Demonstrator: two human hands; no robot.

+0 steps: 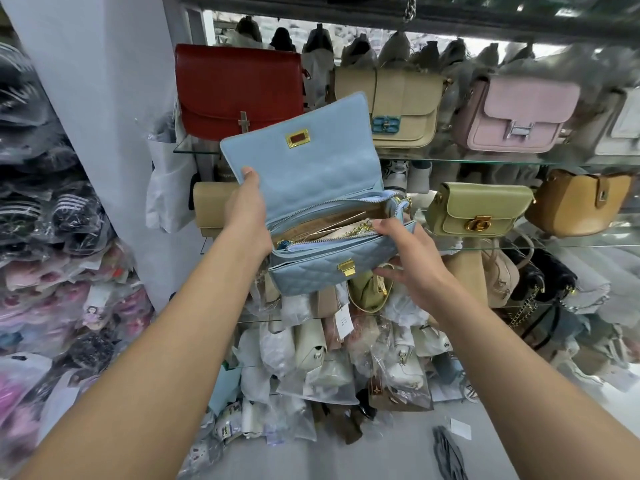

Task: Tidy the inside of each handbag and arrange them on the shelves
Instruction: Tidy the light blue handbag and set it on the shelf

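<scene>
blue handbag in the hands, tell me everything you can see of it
The blue handbag is pale blue, with a quilted, leather-like front and a gold clasp. Its flap stands open, showing a smooth lining and a gold plate. The zip is open; inside lie brown paper and a gold chain. It is held in the air before glass shelves: the left hand grips its left side at the flap, the right hand grips the front wall.

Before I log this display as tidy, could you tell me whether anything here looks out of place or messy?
Below the glass shelves, a heap of plastic-wrapped bags lies piled on the floor instead of displayed. The blue handbag, held open by the left hand and right hand, has its gold chain bunched inside.
</scene>
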